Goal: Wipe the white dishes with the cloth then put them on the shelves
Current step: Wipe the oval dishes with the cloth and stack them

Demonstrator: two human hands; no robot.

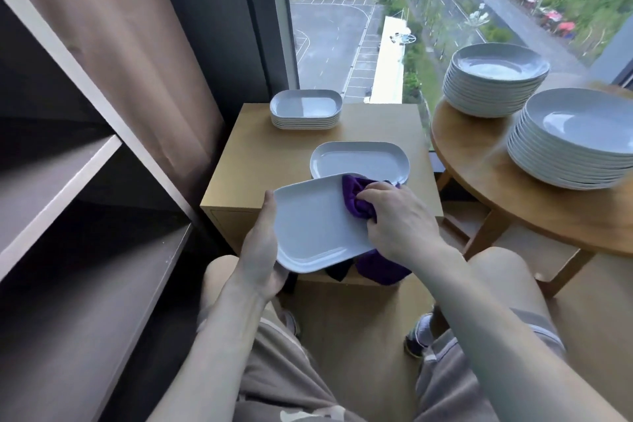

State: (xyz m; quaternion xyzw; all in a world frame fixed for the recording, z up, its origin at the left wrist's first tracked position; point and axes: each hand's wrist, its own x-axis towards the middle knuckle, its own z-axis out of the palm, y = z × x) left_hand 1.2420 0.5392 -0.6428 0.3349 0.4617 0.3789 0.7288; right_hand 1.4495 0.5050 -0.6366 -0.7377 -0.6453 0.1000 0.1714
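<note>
Early going, seemingly: shelves (68, 161) at nine o'clock showing no dish; on the round table (548, 216) at two o'clock, two tall stacks of round plates (493, 79); on the square table (257, 154) at twelve, a stack of oblong dishes (306, 110) and a single dish (359, 161). At centre, a tilted dish (308, 226) gripped by the left hand (260, 250), thumb over the rim, fingers hidden beneath; right hand (400, 219) with fingers curled, pinching the purple cloth (356, 199) onto it.
</note>
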